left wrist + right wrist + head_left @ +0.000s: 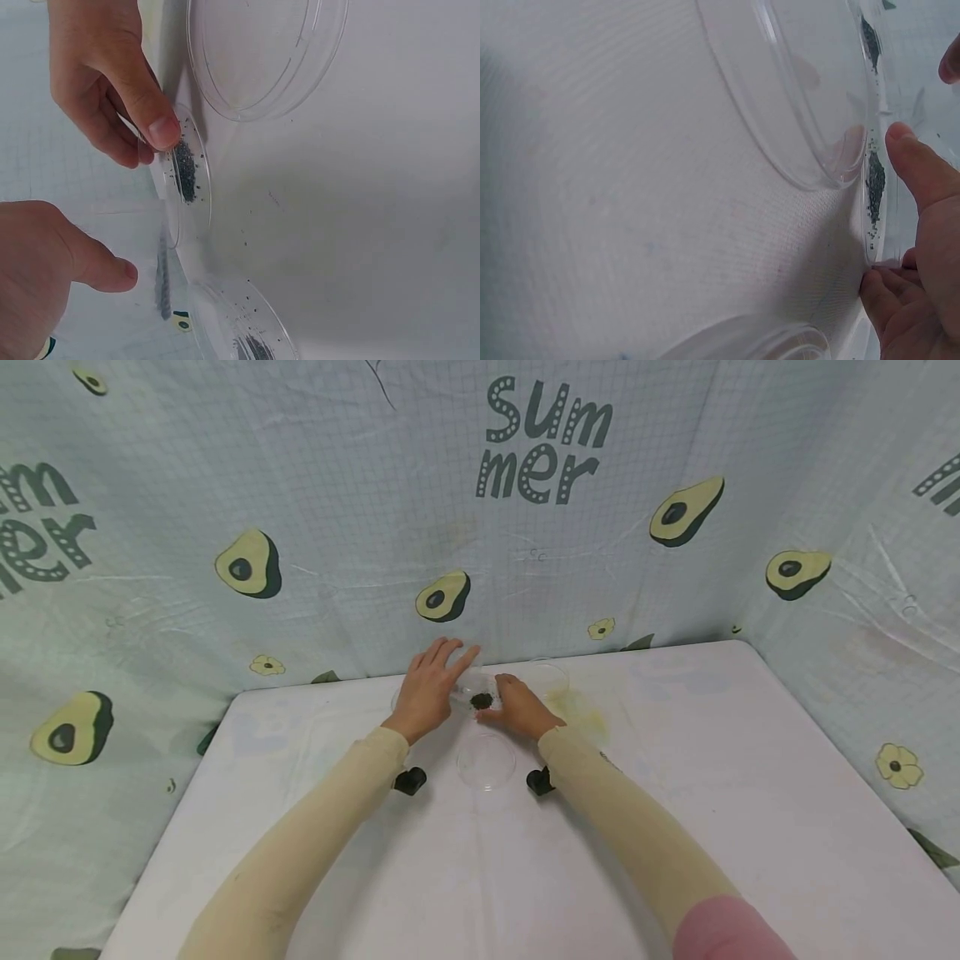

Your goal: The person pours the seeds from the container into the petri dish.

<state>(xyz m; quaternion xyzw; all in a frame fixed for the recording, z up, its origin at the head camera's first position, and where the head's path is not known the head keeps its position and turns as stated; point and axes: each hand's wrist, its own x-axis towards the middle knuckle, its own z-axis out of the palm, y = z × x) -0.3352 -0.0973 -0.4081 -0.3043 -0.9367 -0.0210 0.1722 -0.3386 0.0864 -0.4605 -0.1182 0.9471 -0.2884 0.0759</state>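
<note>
My right hand [521, 706] holds a shallow clear petri dish [202, 206] by its edge, thumb at the rim and fingers beyond it. In the dish lies a small heap of dark granules [482, 701], some scattered around it. To its left, my left hand [427, 689] hovers with fingers spread and thumb [109, 266] stretched out. A blurred dark strip [163, 274] shows beside that thumb; what it is, I cannot tell. Below the left hand stands another petri dish [281, 330] with dark granules, mostly covered by the hand in the head view.
Nearer to me sits a third clear dish [486, 762], with no granules visible in it. Another clear dish [546, 675] stands behind my right hand, near a yellowish patch [577, 710] on the white table [480, 877]. A printed cloth wall [345, 527] rises at the table's back edge.
</note>
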